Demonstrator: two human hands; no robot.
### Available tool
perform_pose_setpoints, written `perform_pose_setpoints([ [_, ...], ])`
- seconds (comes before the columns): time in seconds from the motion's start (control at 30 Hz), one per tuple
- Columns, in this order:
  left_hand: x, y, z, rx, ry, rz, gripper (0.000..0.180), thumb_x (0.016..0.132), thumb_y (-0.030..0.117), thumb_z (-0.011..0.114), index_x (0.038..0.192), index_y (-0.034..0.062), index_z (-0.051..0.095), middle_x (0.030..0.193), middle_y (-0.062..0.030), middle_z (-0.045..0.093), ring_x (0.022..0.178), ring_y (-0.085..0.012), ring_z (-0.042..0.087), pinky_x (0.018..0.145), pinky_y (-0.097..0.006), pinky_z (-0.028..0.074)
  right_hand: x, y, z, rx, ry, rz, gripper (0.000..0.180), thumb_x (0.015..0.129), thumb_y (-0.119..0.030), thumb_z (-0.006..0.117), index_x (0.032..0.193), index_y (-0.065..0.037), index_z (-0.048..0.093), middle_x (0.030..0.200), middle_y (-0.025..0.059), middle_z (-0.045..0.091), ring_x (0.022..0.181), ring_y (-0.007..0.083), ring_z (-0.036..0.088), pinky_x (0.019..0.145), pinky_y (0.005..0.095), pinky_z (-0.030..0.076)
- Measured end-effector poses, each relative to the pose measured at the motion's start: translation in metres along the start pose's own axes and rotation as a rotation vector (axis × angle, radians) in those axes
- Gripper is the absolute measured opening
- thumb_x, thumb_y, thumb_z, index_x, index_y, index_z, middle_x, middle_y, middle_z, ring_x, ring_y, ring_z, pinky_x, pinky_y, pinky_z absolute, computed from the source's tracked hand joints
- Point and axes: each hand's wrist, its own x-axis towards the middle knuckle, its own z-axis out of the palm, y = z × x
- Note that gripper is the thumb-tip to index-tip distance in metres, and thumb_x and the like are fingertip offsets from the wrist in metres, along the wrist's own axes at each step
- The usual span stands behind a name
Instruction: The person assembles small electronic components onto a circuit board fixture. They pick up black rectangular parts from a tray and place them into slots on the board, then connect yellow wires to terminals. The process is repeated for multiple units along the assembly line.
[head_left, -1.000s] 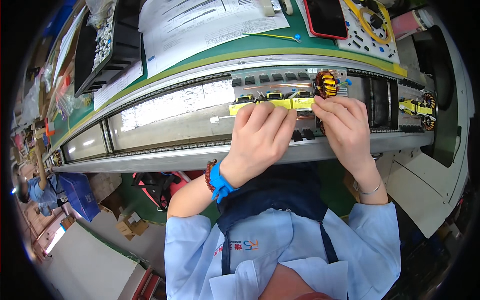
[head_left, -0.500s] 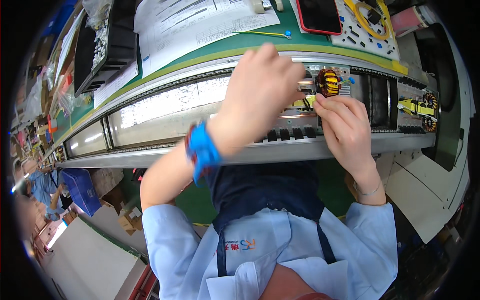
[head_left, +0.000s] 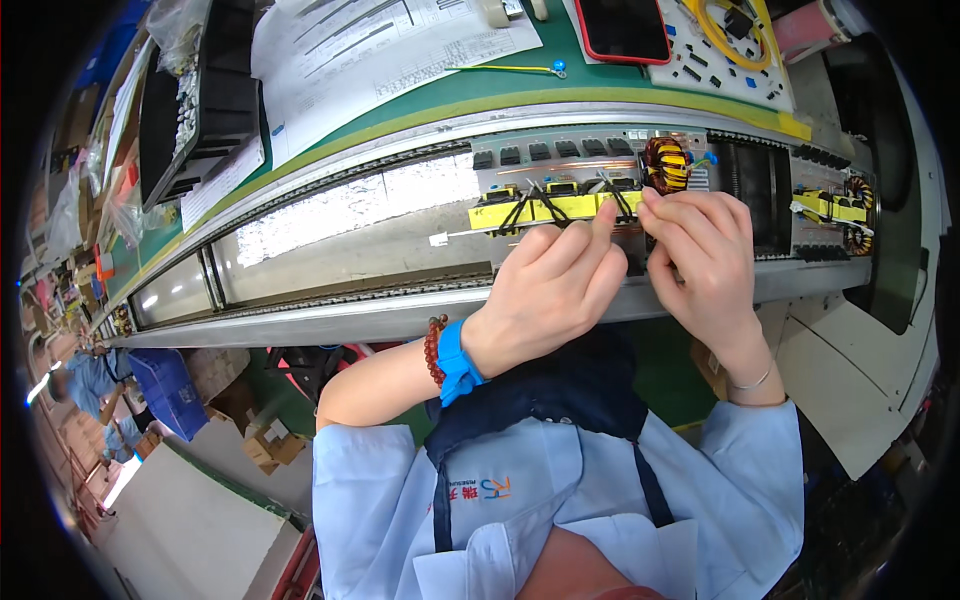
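Note:
A circuit board (head_left: 490,178) lies in the metal rail in front of me. It carries a row of yellow-wrapped transformers (head_left: 488,217) with black leads crossing them, black parts along its far edge and a copper-wound toroid coil (head_left: 664,163) at its right end. My left hand (head_left: 560,280) is closed, its index fingertip against the rightmost yellow transformer by a black lead. Close beside it, my right hand (head_left: 705,235) pinches at that transformer's right end, just below the coil. Whatever is between the fingers of either hand is hidden.
A second board (head_left: 830,208) sits farther right in the rail (head_left: 400,318). Beyond the rail are printed sheets (head_left: 390,60), a red-edged phone (head_left: 622,28), a white board with small parts (head_left: 700,75) and a black bin (head_left: 215,110). A person works at far left.
My left hand has come back toward me and down from over the board, uncovering the yellow transformers, and now meets the right hand. The right hand stays nearly in place.

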Motion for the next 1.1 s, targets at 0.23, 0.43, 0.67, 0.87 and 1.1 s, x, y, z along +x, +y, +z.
perform_pose_setpoints([
  [0.23,0.015,-0.049,-0.046,-0.586,0.150,-0.382,0.018,0.083,0.005,0.061,0.101,0.0010,0.060,0.101,-0.0150,0.064,0.082,-0.0276,0.060,0.074,-0.034,0.048,0.050,0.037,-0.033,0.363,-0.115,0.020,0.028,0.081,0.000,0.051,0.108,-0.003,0.057,0.102,0.0126,0.064,0.093,0.0275,0.060,0.087,0.0365,0.044],
  [0.43,0.014,-0.077,-0.029,-1.210,-0.240,-0.627,0.041,0.104,0.035,0.033,0.119,0.0008,0.051,0.102,-0.0158,0.065,0.099,-0.0231,0.062,0.088,-0.032,0.046,0.090,0.042,-0.019,0.684,-0.775,0.094,0.026,0.091,-0.003,0.040,0.115,0.002,0.049,0.107,0.0154,0.064,0.104,0.0234,0.062,0.090,0.0335,0.048],
  [0.67,0.033,-0.077,-0.027,-1.014,-0.272,-0.564,0.046,0.104,0.034,0.028,0.129,-0.0009,0.047,0.123,-0.0155,0.059,0.119,-0.0209,0.051,0.101,-0.033,0.037,0.091,0.052,-0.017,0.559,-0.567,0.130,0.025,0.094,-0.006,0.041,0.116,0.001,0.050,0.110,0.0142,0.063,0.107,0.0248,0.060,0.089,0.0331,0.047],
  [0.87,0.015,-0.076,-0.033,-0.551,-0.030,-0.387,0.030,0.095,0.017,0.047,0.118,-0.0016,0.054,0.114,-0.0191,0.061,0.106,-0.0343,0.055,0.089,-0.040,0.043,0.054,0.058,-0.034,0.178,-0.255,0.124,0.027,0.093,-0.011,0.046,0.118,-0.001,0.051,0.110,0.0141,0.062,0.107,0.0310,0.055,0.092,0.0391,0.042],
  [1.1,0.008,-0.071,-0.018,-0.370,-0.081,-0.291,0.031,0.086,0.016,0.058,0.113,-0.0006,0.056,0.121,-0.0159,0.059,0.107,-0.0330,0.054,0.088,-0.042,0.042,0.040,0.060,-0.033,0.008,-0.304,0.097,0.029,0.091,-0.011,0.048,0.119,-0.004,0.052,0.115,0.0144,0.059,0.111,0.0325,0.051,0.099,0.0413,0.036],
])
